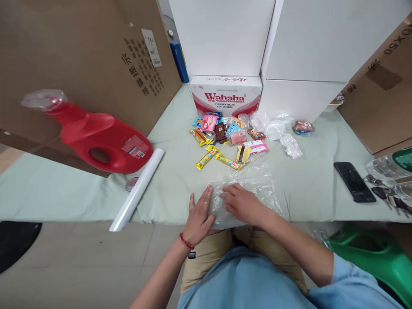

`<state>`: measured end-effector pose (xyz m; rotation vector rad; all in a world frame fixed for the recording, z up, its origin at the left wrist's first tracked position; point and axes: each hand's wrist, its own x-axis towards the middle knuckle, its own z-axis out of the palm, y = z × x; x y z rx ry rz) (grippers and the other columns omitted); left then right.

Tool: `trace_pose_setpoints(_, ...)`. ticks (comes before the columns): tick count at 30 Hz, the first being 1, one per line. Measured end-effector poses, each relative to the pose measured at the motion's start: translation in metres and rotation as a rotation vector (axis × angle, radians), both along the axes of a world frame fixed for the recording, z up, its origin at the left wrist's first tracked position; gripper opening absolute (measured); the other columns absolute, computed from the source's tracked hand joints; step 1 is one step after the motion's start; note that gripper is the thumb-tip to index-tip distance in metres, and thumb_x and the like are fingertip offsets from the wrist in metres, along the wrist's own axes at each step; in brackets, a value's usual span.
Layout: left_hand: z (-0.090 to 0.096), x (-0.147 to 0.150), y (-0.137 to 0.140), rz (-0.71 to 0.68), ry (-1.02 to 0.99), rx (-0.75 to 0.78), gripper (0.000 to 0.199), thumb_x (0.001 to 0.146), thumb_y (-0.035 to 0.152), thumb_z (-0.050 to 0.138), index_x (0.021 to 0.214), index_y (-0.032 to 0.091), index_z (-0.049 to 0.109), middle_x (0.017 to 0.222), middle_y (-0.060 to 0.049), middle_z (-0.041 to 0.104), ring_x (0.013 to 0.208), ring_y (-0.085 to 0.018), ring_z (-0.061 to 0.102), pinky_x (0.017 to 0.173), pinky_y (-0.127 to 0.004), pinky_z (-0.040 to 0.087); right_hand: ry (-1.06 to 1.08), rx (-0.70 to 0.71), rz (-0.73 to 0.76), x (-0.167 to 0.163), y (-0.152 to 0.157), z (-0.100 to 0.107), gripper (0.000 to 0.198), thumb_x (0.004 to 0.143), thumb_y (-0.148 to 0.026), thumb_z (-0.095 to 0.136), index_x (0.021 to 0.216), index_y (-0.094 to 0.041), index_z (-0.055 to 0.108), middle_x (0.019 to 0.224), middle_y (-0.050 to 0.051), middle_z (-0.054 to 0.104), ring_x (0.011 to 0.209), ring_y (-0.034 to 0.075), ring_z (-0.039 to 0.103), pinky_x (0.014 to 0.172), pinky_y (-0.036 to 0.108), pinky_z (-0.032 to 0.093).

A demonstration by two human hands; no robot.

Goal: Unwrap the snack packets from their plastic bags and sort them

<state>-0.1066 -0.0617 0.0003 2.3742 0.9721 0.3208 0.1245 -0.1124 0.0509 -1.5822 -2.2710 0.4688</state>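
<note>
Our left hand [199, 214] and right hand [242, 202], fingers spread flat, are both pressing on the crinkly clear plastic bag [254, 189], colourful snack packets [225, 141] piled just beyond.

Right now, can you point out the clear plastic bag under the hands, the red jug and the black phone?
clear plastic bag [257, 189]: head view, on its wrinkled upper right part.
red jug [106, 135]: head view, on its body above the handle hole.
black phone [353, 181]: head view, mid-screen.

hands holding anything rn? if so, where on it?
No clear grip. Both the left hand and right hand lie flat on a clear plastic bag at its near end, pressing it onto the table.
</note>
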Motion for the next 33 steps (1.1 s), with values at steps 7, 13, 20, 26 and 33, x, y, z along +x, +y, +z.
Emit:
trace_pose_setpoints(7, 0.003, 0.010, 0.026, 0.309, -0.098, -0.025, 0.039, 0.100, 0.041, 0.039, 0.123, 0.023, 0.066, 0.148, -0.012, 0.057, 0.139, -0.026, 0.052, 0.120, -0.052, 0.036, 0.025, 0.063, 0.002, -0.047, 0.002, -0.055, 0.055, 0.099, -0.035, 0.059, 0.150, -0.018, 0.049, 0.161, 0.013, 0.043, 0.151, 0.029, 0.034, 0.125, 0.053, 0.027)
trace_pose_setpoints(13, 0.010, 0.054, 0.072, 0.510, -0.112, 0.027, 0.051, 0.076, 0.040, 0.071, 0.121, 0.018, 0.065, 0.130, -0.016, 0.065, 0.128, -0.035, 0.056, 0.109, -0.053, 0.045, 0.025, 0.100, 0.000, -0.042, 0.000, -0.051, 0.055, 0.099, -0.036, 0.059, 0.149, -0.017, 0.051, 0.159, 0.013, 0.046, 0.150, 0.028, 0.036, 0.127, 0.049, 0.025)
trace_pose_setpoints(20, 0.012, 0.061, 0.131, 0.648, -0.214, -0.092, 0.022, 0.085, 0.039, 0.055, 0.081, 0.019, 0.062, 0.077, -0.002, 0.067, 0.073, -0.016, 0.062, 0.075, -0.030, 0.054, 0.039, 0.082, -0.020, -0.043, -0.001, -0.051, 0.051, 0.101, -0.038, 0.056, 0.148, -0.019, 0.052, 0.161, 0.009, 0.043, 0.149, 0.026, 0.037, 0.127, 0.048, 0.025)
trace_pose_setpoints(26, 0.036, 0.048, 0.116, 0.807, -0.256, 0.106, 0.015, 0.075, 0.026, 0.062, 0.089, 0.021, 0.059, 0.092, -0.003, 0.061, 0.083, -0.019, 0.059, 0.087, -0.036, 0.052, 0.064, 0.082, -0.020, -0.042, 0.000, -0.053, 0.050, 0.101, -0.037, 0.056, 0.148, -0.022, 0.052, 0.163, 0.007, 0.042, 0.150, 0.026, 0.037, 0.127, 0.049, 0.025)
trace_pose_setpoints(33, 0.046, 0.062, 0.044, 0.245, -0.052, 0.035, 0.014, 0.076, 0.015, 0.051, 0.072, 0.023, 0.061, 0.075, -0.001, 0.062, 0.074, -0.018, 0.064, 0.074, -0.032, 0.054, 0.095, 0.095, -0.021, -0.042, 0.001, -0.052, 0.048, 0.097, -0.033, 0.063, 0.143, -0.020, 0.057, 0.151, 0.014, 0.054, 0.148, 0.027, 0.039, 0.124, 0.051, 0.029)
